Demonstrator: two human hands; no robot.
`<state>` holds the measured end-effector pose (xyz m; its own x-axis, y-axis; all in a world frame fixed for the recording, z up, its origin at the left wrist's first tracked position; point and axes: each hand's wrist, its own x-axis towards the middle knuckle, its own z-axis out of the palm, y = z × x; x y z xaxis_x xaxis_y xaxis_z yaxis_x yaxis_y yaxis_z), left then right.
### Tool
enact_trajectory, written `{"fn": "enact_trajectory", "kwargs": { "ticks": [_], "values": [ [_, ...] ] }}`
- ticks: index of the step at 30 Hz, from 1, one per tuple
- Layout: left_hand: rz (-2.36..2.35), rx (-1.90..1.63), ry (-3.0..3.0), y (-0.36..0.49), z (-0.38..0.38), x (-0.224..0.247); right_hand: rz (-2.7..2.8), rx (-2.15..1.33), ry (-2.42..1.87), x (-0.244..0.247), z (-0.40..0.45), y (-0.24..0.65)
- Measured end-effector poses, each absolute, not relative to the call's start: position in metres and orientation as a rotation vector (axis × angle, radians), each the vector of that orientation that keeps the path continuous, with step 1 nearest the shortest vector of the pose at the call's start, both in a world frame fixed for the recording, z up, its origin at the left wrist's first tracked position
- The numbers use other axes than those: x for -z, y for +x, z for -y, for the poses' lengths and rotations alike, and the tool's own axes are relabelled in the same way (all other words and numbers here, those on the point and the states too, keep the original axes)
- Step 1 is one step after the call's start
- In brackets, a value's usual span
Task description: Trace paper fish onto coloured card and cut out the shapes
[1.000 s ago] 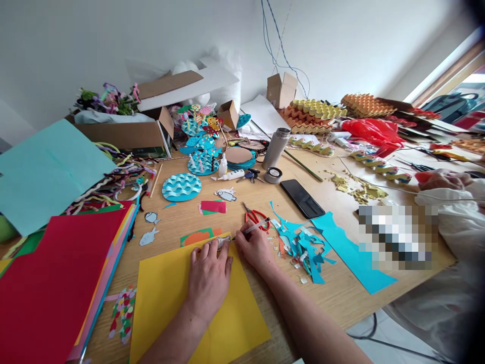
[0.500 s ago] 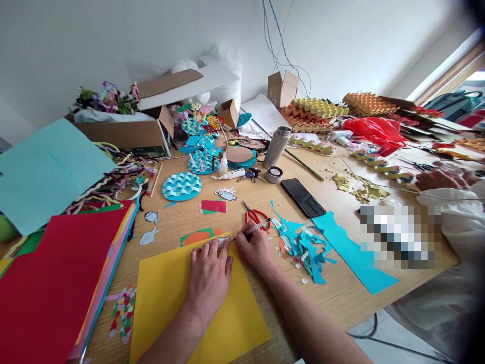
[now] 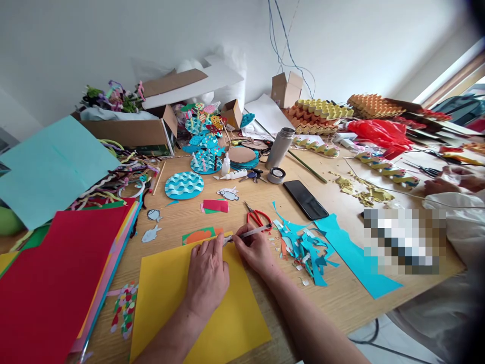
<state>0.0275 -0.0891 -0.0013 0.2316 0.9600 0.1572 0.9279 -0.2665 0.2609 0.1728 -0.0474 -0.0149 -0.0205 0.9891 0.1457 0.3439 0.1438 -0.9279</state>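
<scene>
My left hand [image 3: 207,270] lies flat on a sheet of yellow paper [image 3: 161,293], its fingertips at the top edge. Beside its index finger, a small part of a paper fish cutout [image 3: 227,239] shows; the rest is covered. In my right hand [image 3: 254,248] is a slim pen [image 3: 254,231], pinched between thumb and fingers and slanting up to the right. Its tip is close to the cutout; contact cannot be made out. Red-handled scissors [image 3: 257,217] lie just beyond this hand. Further left rest two fish cutouts, one outlined dark [image 3: 153,215] and one pale [image 3: 151,233].
Blue paper scraps [image 3: 312,253] and a phone [image 3: 305,199] lie to the right. A metal bottle [image 3: 279,148] stands behind its lid [image 3: 276,175]. Stacked coloured paper [image 3: 60,273] fills the left side. Another person's hands [image 3: 450,181] are at the far right.
The pen has tipped lower, and my right hand has turned slightly. The fingers of my left hand have drawn closer together, covering more of the fish. The camera view has shifted slightly.
</scene>
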Motion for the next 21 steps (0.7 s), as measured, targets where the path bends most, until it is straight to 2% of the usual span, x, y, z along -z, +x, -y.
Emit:
{"fn": "enact_trajectory", "kwargs": {
  "ticks": [6, 21],
  "values": [
    [-1.875, -0.451, 2.394, 0.0237, 0.0881, 0.0049, 1.617, -0.996, -1.272, 0.0132, 0.0509, 0.1719],
    [-1.881, -0.489, 2.406, 0.0244, 0.0891, 0.0034, 1.72, -0.968, -1.269, 0.013, 0.051, 0.1703]
  ]
}}
